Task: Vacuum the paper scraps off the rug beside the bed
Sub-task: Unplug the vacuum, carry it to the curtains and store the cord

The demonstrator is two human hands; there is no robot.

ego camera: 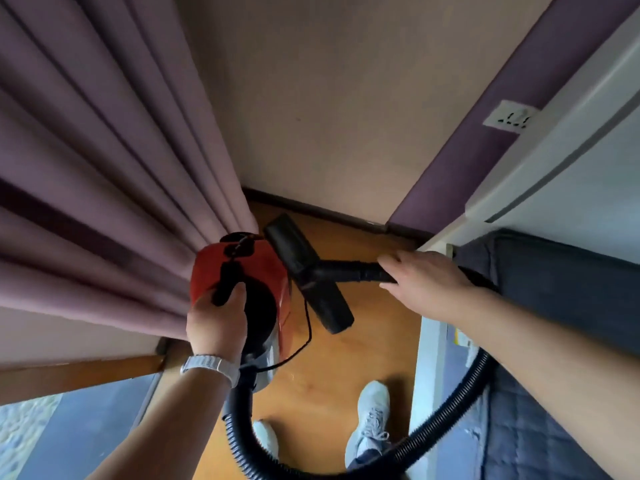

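Observation:
A small red and black vacuum cleaner [263, 271] hangs above the wooden floor, and my left hand [218, 320] grips its black top handle. Its ribbed black hose [346, 460] loops down past my feet and back up to my right hand [426, 278], which holds the black wand near the flat black floor nozzle [304, 268]. The nozzle is lifted off the floor and turned so its underside faces up. No rug and no paper scraps are in view.
Mauve curtains [114, 188] hang at the left, against the vacuum. A bed with a dark quilted cover [554, 282] stands at the right. The narrow orange wooden floor [374, 341] runs between them to a wall. My grey shoes [369, 420] stand on it. A wall socket [510, 116] is upper right.

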